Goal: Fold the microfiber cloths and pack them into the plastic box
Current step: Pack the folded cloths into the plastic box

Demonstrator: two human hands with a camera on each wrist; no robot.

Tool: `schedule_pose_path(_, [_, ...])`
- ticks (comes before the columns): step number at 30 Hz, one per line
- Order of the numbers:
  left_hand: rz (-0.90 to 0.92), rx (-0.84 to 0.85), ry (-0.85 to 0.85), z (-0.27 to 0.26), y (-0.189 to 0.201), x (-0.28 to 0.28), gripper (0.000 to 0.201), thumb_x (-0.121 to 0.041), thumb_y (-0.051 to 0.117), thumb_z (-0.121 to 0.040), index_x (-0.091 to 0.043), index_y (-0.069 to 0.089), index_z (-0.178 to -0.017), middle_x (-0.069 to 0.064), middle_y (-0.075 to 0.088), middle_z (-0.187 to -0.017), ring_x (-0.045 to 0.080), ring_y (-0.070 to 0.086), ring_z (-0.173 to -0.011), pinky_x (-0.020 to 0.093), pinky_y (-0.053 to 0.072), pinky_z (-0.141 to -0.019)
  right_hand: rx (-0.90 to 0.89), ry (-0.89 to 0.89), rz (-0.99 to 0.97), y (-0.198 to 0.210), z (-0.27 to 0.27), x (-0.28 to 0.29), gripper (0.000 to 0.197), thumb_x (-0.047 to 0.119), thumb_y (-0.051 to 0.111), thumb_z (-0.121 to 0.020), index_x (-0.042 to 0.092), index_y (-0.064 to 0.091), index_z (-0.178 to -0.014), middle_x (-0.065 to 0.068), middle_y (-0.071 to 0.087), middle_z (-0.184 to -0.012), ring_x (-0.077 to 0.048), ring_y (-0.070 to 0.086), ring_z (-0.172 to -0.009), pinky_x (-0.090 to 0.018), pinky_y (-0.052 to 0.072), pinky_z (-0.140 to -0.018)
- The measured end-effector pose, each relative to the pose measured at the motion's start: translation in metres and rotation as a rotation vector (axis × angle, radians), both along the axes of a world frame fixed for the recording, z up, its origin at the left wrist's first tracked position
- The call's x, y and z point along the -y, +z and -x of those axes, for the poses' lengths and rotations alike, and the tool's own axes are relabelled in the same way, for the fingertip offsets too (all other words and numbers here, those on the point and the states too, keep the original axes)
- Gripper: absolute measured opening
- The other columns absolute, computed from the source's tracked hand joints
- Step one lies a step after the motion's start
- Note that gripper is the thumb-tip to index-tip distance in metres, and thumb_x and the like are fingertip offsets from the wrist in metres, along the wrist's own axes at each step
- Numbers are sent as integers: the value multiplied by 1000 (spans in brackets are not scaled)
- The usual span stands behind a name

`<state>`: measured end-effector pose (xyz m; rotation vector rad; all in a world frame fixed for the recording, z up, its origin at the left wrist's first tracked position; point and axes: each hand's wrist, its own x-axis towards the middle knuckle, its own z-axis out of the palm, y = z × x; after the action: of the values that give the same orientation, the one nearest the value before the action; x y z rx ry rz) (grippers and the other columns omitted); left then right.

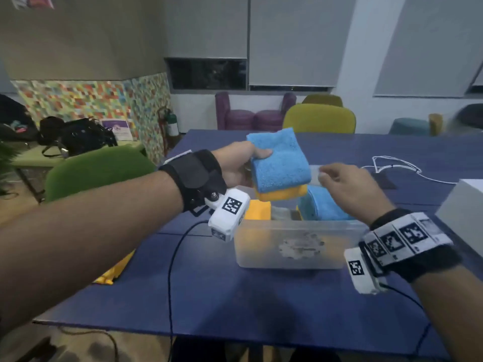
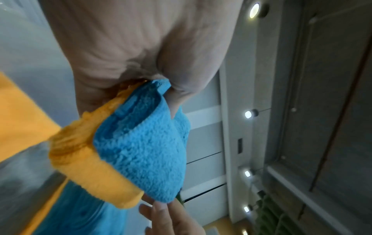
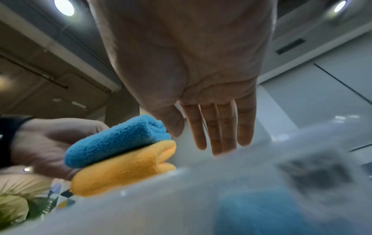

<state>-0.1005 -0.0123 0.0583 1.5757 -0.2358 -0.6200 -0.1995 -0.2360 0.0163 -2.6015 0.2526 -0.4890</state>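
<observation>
My left hand (image 1: 245, 163) grips a stack of two folded cloths above the box: a blue cloth (image 1: 278, 163) on top and a yellow cloth (image 1: 282, 195) beneath it. The left wrist view shows the blue cloth (image 2: 145, 152) and the yellow cloth (image 2: 86, 167) pinched between thumb and fingers. The frosted plastic box (image 1: 292, 244) stands on the blue table (image 1: 235, 304), holding a folded blue cloth (image 1: 321, 205) at its right and a yellow one (image 1: 257, 210) at its left. My right hand (image 1: 347, 186) hovers over the box's far right, fingers (image 3: 221, 127) straight, holding nothing.
Another yellow cloth (image 1: 115, 270) hangs at the table's left edge. A white cable (image 1: 397, 163) lies far right, near a white box (image 1: 465, 210). A black cable (image 1: 172, 270) runs from my left wrist. Green (image 1: 96, 168) and yellow (image 1: 318, 118) chairs surround the table.
</observation>
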Motion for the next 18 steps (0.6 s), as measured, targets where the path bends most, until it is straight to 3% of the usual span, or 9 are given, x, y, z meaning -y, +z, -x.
schedule_pose_path(3, [-126, -143, -4, -13, -16, 24, 11, -15, 52, -106, -10, 59, -113, 7, 70, -93, 22, 67, -82, 38, 53, -71, -145, -25, 119, -21, 12, 13, 39, 34, 44, -101, 11, 58, -72, -8, 64, -77, -33, 59, -84, -39, 45, -71])
schedule_pose_path(5, [-217, -195, -36, -25, -25, 34, 19, -13, 53, -105, -8, 58, -123, 9, 71, -101, 26, 68, -89, 41, 54, -77, -221, 5, 136, -32, 17, 16, 43, 33, 38, -103, 13, 51, -66, -5, 58, -76, -31, 56, -84, -40, 44, -75])
schedule_pose_path(8, [-353, -203, -83, -42, -30, 44, 39, -12, 60, -99, -7, 53, -137, 11, 67, -124, 31, 66, -112, 47, 50, -99, -262, 89, 196, -44, 19, 20, 43, 42, 26, -95, 19, 50, -67, -1, 61, -87, -28, 60, -91, -42, 46, -83])
schedule_pose_path(12, [-425, -199, -102, -62, -32, 56, 45, -13, 62, -97, -10, 52, -141, 13, 62, -133, 35, 62, -118, 49, 50, -100, -312, 144, 240, -48, 18, 23, 43, 49, 10, -80, 28, 44, -65, 4, 60, -96, -26, 61, -94, -45, 48, -87])
schedule_pose_path(14, [-433, -215, -129, -71, -37, 61, 48, -14, 62, -97, -12, 50, -144, 13, 60, -134, 35, 59, -120, 53, 44, -109, -317, 159, 254, -48, 18, 23, 48, 47, 9, -82, 28, 51, -70, 5, 61, -99, -25, 61, -97, -44, 48, -87])
schedule_pose_path(18, [-489, -271, -183, -80, -56, 74, 41, -14, 55, -101, -13, 51, -141, 12, 59, -130, 34, 56, -122, 56, 34, -117, -312, 125, 284, -52, 18, 23, 43, 34, 25, -100, 21, 63, -87, 2, 65, -102, -23, 61, -100, -42, 49, -86])
